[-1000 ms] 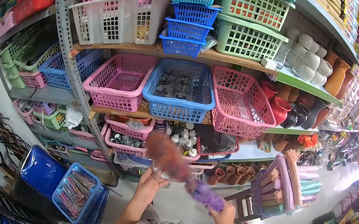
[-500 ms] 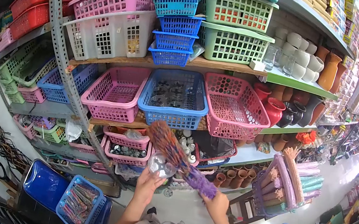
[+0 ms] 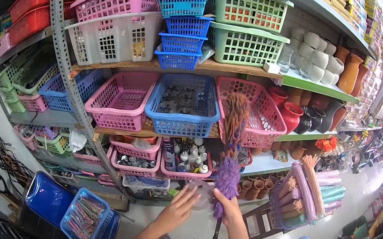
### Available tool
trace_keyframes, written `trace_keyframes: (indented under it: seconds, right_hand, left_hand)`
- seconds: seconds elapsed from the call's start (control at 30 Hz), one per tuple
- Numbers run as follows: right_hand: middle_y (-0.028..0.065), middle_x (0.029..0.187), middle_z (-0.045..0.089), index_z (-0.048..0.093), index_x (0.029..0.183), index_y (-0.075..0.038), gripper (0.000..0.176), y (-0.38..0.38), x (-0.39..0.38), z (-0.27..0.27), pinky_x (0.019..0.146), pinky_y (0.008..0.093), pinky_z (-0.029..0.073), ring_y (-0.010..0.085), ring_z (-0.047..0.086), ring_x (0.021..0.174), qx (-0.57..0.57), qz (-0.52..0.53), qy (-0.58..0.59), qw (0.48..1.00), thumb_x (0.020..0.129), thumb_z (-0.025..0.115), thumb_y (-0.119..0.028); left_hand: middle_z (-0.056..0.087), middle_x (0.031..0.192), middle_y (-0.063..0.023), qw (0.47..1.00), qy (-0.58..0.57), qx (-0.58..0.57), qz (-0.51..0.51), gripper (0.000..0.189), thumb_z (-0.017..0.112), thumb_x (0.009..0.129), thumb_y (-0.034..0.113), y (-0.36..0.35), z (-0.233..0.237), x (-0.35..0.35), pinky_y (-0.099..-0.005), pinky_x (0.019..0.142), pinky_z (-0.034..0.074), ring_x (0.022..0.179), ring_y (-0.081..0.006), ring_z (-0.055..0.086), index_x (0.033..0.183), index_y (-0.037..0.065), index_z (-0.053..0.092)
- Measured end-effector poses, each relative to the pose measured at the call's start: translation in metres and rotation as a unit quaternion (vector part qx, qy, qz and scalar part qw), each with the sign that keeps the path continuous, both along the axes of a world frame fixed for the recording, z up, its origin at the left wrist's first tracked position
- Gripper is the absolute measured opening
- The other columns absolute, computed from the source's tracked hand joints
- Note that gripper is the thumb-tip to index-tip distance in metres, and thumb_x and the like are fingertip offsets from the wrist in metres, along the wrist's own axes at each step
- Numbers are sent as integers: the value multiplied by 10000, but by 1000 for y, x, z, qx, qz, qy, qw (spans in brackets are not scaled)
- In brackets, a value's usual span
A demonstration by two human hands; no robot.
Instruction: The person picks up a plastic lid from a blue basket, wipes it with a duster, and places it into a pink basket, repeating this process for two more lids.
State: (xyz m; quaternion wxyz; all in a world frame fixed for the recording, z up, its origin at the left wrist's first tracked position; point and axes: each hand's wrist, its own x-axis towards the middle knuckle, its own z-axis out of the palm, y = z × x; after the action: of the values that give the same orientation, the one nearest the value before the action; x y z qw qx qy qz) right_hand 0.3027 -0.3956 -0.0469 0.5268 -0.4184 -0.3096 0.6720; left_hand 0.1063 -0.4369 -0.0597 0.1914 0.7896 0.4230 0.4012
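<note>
Head view: I see the fluffy purple-and-brown duster point(image 3: 228, 174) upright, overlapping the pink plastic basket point(image 3: 264, 139). My right hand point(image 3: 231, 211) grips its lower purple end; it looks light and soft, firmest by the thin dark handle. Below the basket, my left hand point(image 3: 173, 218), fingers extended, touches a clear round container point(image 3: 206, 193), probably slippery, perhaps fragile.

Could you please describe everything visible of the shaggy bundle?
The bundle is long and bushy, brownish-orange on top, blue-streaked lower down and fluffy purple at the bottom, with a thin dark stem beneath. Whether its strands are plant, feather or yarn, I cannot tell. It is held nearly upright by the right hand at its purple part, in front of a pink basket.
</note>
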Motion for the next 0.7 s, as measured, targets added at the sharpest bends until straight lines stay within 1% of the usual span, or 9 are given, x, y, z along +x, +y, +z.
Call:
trace_keyframes:
  seconds: [0.03,0.2,0.23,0.27,0.3,0.37,0.5,0.57,0.7]
  right_hand:
    - [64,1025,615,511,1182,9,499,0,1,2,798,296,483,166,600,896,1,7,-23,1000,766,759,-113]
    - [50,1029,606,509,1175,0,549,0,4,-13,808,298,478,162,590,895,-2,-24,-1,1000,699,780,-33]
    - [45,1024,605,505,1184,-2,563,-1,4,-13,816,300,474,163,589,897,10,-23,2,1000,694,782,-30]
    - [40,1019,604,501,1192,-4,577,-2,5,-12,824,302,471,165,589,899,22,-23,5,999,690,784,-27]
    - [40,1019,604,501,1192,-4,577,-4,6,-10,824,302,471,165,589,899,22,-25,5,999,690,784,-27]
    - [43,1053,604,494,1216,4,578,-10,7,-5,850,297,458,168,584,932,68,-10,-18,997,714,774,-56]
    - [53,1009,637,555,1158,19,468,-9,21,-6,814,291,468,150,595,896,53,-35,-55,996,747,750,-93]
    - [62,919,668,614,1058,31,346,-7,38,-19,761,291,479,127,607,833,185,-97,-284,936,772,725,-129]
    - [73,743,660,632,975,32,326,-23,63,-42,655,304,491,117,605,695,224,-81,-397,886,694,736,-98]
  left_hand:
    - [402,1425,-159,992,95,77,0,566,614,795,11,2,-3,3,-380,1062,323,1336,-364,339,1339,64,467]
    - [374,1423,-221,995,30,86,45,679,635,807,57,-4,-5,21,-454,1071,312,1355,-360,306,1417,128,347]
    - [360,1428,-217,976,-216,-17,24,632,603,837,68,-6,-17,32,-491,1080,279,1360,-353,294,1410,104,339]
    - [346,1433,-212,887,-446,-119,1,587,572,868,80,-5,-27,38,-529,1088,247,1366,-346,282,1403,81,331]
    - [346,1433,-212,887,-445,-119,0,587,572,868,80,0,-35,31,-529,1088,247,1366,-346,282,1403,81,331]
    - [450,1362,-153,569,-630,-502,-168,506,573,867,39,9,-49,12,-462,1060,338,1284,-288,421,1339,57,394]
    - [531,1267,-150,632,-609,-454,-153,449,548,864,21,9,-55,13,-401,1007,429,1155,-280,547,1288,-17,406]
    - [549,1229,-156,695,-592,-399,-81,397,532,871,10,12,-49,8,-377,966,471,1124,-267,569,1253,-20,427]
    - [548,1222,-145,692,-633,-344,-49,395,534,871,6,22,-41,-7,-391,980,461,1131,-256,560,1249,-19,424]
